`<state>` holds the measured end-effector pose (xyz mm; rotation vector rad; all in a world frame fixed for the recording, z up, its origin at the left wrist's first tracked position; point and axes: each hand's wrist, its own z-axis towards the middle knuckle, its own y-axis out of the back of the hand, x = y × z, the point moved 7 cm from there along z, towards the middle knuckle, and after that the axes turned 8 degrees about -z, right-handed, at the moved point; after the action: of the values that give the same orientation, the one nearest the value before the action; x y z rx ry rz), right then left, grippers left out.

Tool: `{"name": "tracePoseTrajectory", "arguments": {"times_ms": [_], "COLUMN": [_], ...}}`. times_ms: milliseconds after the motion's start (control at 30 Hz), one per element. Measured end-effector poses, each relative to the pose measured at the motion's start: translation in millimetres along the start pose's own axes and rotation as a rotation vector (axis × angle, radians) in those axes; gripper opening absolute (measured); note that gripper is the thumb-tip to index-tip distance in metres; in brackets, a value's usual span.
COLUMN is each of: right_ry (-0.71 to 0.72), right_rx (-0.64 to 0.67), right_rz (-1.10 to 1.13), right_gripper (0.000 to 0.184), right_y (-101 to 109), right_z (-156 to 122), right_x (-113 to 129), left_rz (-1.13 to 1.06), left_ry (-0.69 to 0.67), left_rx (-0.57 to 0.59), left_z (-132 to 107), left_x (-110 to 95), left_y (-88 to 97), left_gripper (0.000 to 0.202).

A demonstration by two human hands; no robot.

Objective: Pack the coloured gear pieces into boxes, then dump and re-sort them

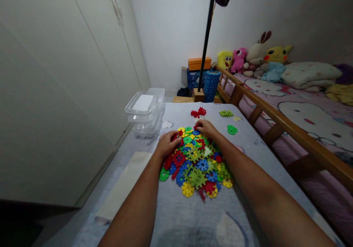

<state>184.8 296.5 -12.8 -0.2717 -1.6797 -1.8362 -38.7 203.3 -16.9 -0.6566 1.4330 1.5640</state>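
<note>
A heap of plastic building pieces (pixel 202 165) in red, blue, yellow and green lies on the cloth-covered table in front of me. At its upper left edge, my left hand (pixel 167 144) curls its thumb and fingers around a red building piece (pixel 180 133), partly hidden. My right hand (pixel 206 129) pinches a small red building piece (pixel 195 128) at the heap's far edge. Beyond the heap lie a small group of red pieces (pixel 198 112), some light green pieces (pixel 226 113) and some green pieces (pixel 232 129).
Clear plastic containers (pixel 143 109) are stacked at the table's left edge, beside a white cabinet (pixel 91 74). A pale flat strip (pixel 124 186) lies at the left. Along the right runs a wooden bed rail (pixel 270 120). A black pole (pixel 205 41) stands behind the table.
</note>
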Motion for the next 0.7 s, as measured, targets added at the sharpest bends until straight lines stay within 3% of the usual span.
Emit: {"name": "tracePoseTrajectory", "arguments": {"times_ms": [133, 267, 500, 700], "right_ry": [-0.055, -0.136, -0.122, -0.039], "right_rx": [-0.097, -0.208, -0.153, -0.095], "right_rz": [-0.006, -0.03, -0.054, -0.108], "right_gripper": [0.012, 0.025, 0.035, 0.022], "right_y": [8.1, 19.7, 11.9, 3.3], "right_z": [8.6, 23.9, 38.4, 47.3], "right_x": [-7.2, -23.7, -40.4, -36.2], "left_rz": [0.009, 0.023, 0.024, -0.015], "left_ry": [0.009, 0.004, 0.004, 0.019], "left_rx": [0.006, 0.006, -0.003, -0.012], "left_z": [-0.2, 0.5, 0.9, -0.3], "left_x": [0.2, 1.0, 1.6, 2.0], "left_y": [0.2, 0.7, 1.3, 1.9], "left_gripper": [0.05, 0.049, 0.049, 0.048]}}
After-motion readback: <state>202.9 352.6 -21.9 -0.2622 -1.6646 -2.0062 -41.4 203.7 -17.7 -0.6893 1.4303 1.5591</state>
